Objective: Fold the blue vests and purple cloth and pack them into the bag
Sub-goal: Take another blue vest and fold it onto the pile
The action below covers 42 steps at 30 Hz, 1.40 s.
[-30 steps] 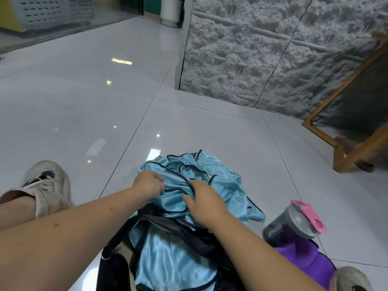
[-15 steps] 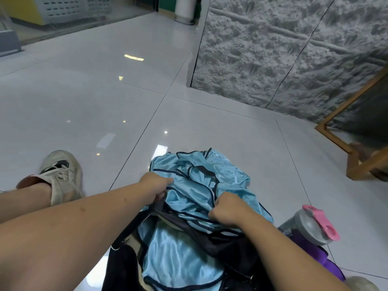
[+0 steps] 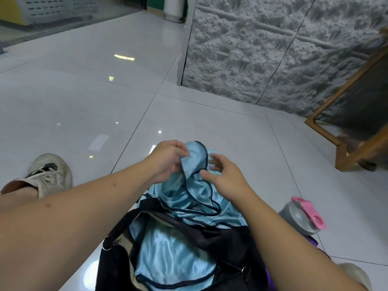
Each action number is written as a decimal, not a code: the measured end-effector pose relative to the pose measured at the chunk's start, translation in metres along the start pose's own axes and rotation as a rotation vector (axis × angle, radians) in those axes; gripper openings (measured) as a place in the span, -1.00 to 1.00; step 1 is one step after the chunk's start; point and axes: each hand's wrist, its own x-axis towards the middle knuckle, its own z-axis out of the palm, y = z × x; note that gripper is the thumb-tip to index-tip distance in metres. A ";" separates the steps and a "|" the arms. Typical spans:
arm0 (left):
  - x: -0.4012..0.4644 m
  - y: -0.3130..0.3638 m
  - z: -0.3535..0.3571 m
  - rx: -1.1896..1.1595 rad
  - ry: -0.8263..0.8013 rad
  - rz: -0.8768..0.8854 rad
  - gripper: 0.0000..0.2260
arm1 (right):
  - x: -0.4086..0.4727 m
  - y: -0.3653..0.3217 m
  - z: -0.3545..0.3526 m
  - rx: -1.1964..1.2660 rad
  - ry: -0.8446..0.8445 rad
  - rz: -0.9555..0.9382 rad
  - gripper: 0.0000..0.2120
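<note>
Our left hand [image 3: 168, 159] pinches the shiny blue dark-trimmed vest [image 3: 189, 190] (bunched above the black fabric bag [image 3: 222, 238], near us); our right hand [image 3: 224, 177] touches it with loosely spread fingers.

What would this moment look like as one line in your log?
left hand: pinches blue vest | right hand: open, touching vest | bag: open, another vest inside
</note>
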 end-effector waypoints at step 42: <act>0.009 -0.014 -0.055 0.981 0.394 -0.164 -0.37 | 0.004 -0.065 -0.082 0.549 0.318 0.246 -0.63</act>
